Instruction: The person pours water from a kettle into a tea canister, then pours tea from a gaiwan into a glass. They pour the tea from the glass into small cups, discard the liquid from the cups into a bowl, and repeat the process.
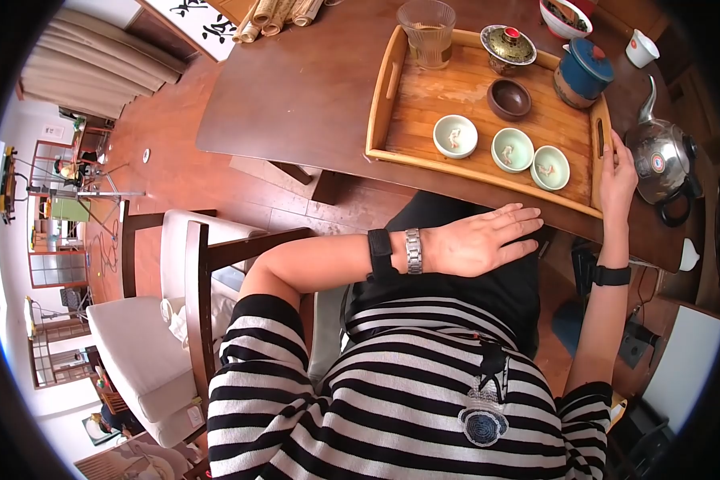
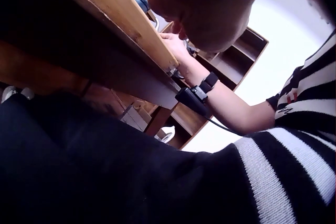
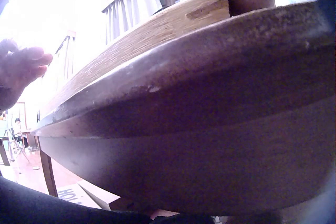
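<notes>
My right hand (image 1: 618,180) lies along the right end of a wooden tray (image 1: 424,96), fingers fairly straight against the rim beside the handle slot. Flat and palm down, my left hand (image 1: 484,240) is above my lap before the table edge, holding nothing. Near the tray's front stand three pale green teacups (image 1: 455,136) with small figures inside. Behind them are a dark brown bowl (image 1: 509,98), a patterned lidded tea bowl (image 1: 508,48) with a red knob, and a clear ribbed glass (image 1: 426,36). A blue and brown lidded jar (image 1: 582,74) stands at the back right corner.
Right of the tray is a steel kettle (image 1: 662,160) with its spout upward. A white cup (image 1: 642,49) and a bowl of dark leaves (image 1: 566,19) stand behind. Rolled bamboo mats (image 1: 276,16) lie at the table's back left. A cushioned chair (image 1: 140,352) is at left.
</notes>
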The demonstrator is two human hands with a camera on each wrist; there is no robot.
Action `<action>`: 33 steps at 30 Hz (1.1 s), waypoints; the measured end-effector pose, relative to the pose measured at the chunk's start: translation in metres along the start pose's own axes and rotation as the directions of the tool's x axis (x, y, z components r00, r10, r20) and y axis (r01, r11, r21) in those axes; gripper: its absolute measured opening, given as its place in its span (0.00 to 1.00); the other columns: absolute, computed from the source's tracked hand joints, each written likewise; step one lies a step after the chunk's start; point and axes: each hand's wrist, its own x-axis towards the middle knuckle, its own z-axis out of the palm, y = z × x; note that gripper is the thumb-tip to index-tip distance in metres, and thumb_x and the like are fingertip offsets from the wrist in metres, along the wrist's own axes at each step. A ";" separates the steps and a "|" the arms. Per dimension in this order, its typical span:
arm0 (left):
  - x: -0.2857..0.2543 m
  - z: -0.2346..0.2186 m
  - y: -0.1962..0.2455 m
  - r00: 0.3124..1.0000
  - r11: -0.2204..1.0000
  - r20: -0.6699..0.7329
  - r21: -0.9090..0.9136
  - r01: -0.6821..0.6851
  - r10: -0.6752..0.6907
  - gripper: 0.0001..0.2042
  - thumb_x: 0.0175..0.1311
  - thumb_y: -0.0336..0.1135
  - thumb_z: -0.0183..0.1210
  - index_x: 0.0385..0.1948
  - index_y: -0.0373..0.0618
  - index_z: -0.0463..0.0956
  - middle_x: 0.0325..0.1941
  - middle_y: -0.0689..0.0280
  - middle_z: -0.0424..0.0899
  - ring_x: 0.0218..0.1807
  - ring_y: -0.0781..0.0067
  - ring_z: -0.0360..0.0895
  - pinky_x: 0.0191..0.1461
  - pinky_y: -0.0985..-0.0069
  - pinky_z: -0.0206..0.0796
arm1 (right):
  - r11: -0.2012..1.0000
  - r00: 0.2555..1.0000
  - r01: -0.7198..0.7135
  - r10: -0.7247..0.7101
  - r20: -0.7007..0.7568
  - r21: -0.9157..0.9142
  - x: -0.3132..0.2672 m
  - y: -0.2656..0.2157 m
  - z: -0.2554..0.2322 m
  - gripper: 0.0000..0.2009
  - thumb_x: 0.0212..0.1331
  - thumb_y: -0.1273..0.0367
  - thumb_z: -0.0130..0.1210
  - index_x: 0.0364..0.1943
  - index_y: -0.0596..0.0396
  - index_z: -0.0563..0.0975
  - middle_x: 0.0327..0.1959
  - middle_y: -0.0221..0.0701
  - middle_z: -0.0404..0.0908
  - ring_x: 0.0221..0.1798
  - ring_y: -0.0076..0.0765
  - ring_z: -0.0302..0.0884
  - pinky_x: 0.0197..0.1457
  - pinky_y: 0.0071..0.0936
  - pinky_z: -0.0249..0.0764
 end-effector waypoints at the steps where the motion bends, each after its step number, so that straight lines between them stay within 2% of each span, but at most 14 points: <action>1: -0.001 0.002 -0.002 1.000 1.000 0.015 -0.017 0.017 -0.017 0.22 0.51 0.29 0.48 0.52 0.35 0.63 0.60 0.48 0.58 0.66 0.50 0.51 0.67 0.60 0.49 | 1.000 1.000 -0.001 0.001 -0.001 0.000 0.000 0.000 0.000 0.16 0.61 0.68 0.44 0.52 0.55 0.70 0.44 0.42 0.74 0.40 0.37 0.76 0.44 0.27 0.69; 4: -0.004 0.005 -0.006 0.999 0.997 0.020 -0.064 0.049 -0.048 0.23 0.51 0.29 0.48 0.53 0.34 0.62 0.62 0.48 0.57 0.66 0.50 0.52 0.66 0.59 0.50 | 1.000 1.000 -0.013 0.013 0.007 0.002 0.000 -0.008 -0.003 0.16 0.61 0.68 0.44 0.52 0.55 0.70 0.45 0.42 0.74 0.40 0.38 0.75 0.45 0.28 0.69; 6: -0.005 0.003 -0.006 0.998 0.997 0.022 -0.047 0.059 -0.058 0.23 0.51 0.28 0.47 0.53 0.34 0.61 0.62 0.49 0.57 0.65 0.51 0.53 0.66 0.59 0.51 | 0.998 0.999 -0.044 0.044 -0.001 0.038 -0.002 -0.015 -0.006 0.15 0.59 0.70 0.45 0.50 0.57 0.71 0.42 0.44 0.74 0.44 0.45 0.74 0.48 0.31 0.68; 11: -0.004 0.001 -0.003 0.997 0.997 -0.032 0.044 0.070 -0.068 0.24 0.51 0.28 0.47 0.54 0.33 0.61 0.62 0.50 0.58 0.65 0.52 0.54 0.65 0.60 0.51 | 0.999 0.999 -0.029 0.030 -0.018 0.032 -0.001 -0.015 -0.005 0.15 0.59 0.70 0.45 0.50 0.58 0.71 0.42 0.45 0.74 0.43 0.45 0.74 0.48 0.31 0.68; 17: -0.007 0.005 0.000 0.998 0.997 0.001 0.043 0.067 -0.067 0.24 0.52 0.28 0.47 0.54 0.33 0.61 0.62 0.50 0.58 0.66 0.53 0.52 0.66 0.58 0.49 | 0.998 0.999 -0.039 0.040 -0.010 0.050 -0.002 -0.015 -0.005 0.15 0.59 0.70 0.45 0.50 0.58 0.71 0.42 0.45 0.74 0.44 0.46 0.74 0.48 0.32 0.68; 19: -0.007 0.003 0.000 0.995 0.987 0.047 0.139 0.084 -0.092 0.24 0.53 0.28 0.46 0.56 0.34 0.60 0.63 0.51 0.57 0.67 0.55 0.50 0.67 0.58 0.46 | 0.998 0.999 -0.041 0.041 -0.011 0.053 -0.002 -0.014 -0.005 0.15 0.59 0.70 0.45 0.49 0.58 0.71 0.42 0.46 0.74 0.44 0.46 0.74 0.48 0.32 0.68; 22: -0.010 0.004 0.000 0.986 0.977 0.046 0.153 0.151 -0.159 0.25 0.54 0.28 0.45 0.58 0.34 0.57 0.65 0.51 0.55 0.68 0.55 0.48 0.68 0.59 0.44 | 0.999 0.999 -0.020 0.021 -0.029 0.049 -0.002 -0.012 -0.003 0.15 0.59 0.70 0.46 0.49 0.58 0.72 0.42 0.46 0.74 0.44 0.47 0.74 0.48 0.32 0.68; 28: -0.013 0.006 -0.002 0.978 0.976 0.062 0.105 0.190 -0.198 0.26 0.55 0.28 0.44 0.60 0.35 0.53 0.66 0.51 0.52 0.69 0.55 0.46 0.68 0.59 0.43 | 0.999 0.999 -0.029 0.030 -0.020 0.044 -0.002 -0.013 -0.004 0.15 0.59 0.70 0.46 0.49 0.58 0.72 0.41 0.46 0.74 0.43 0.47 0.74 0.48 0.33 0.68; 33: -0.014 0.008 -0.003 0.978 0.972 0.058 0.136 0.189 -0.199 0.26 0.56 0.27 0.45 0.59 0.33 0.54 0.65 0.50 0.52 0.69 0.54 0.46 0.68 0.59 0.44 | 0.998 0.999 -0.029 0.031 -0.031 0.057 -0.002 -0.014 -0.004 0.15 0.58 0.70 0.46 0.49 0.58 0.72 0.41 0.46 0.74 0.42 0.47 0.74 0.47 0.33 0.68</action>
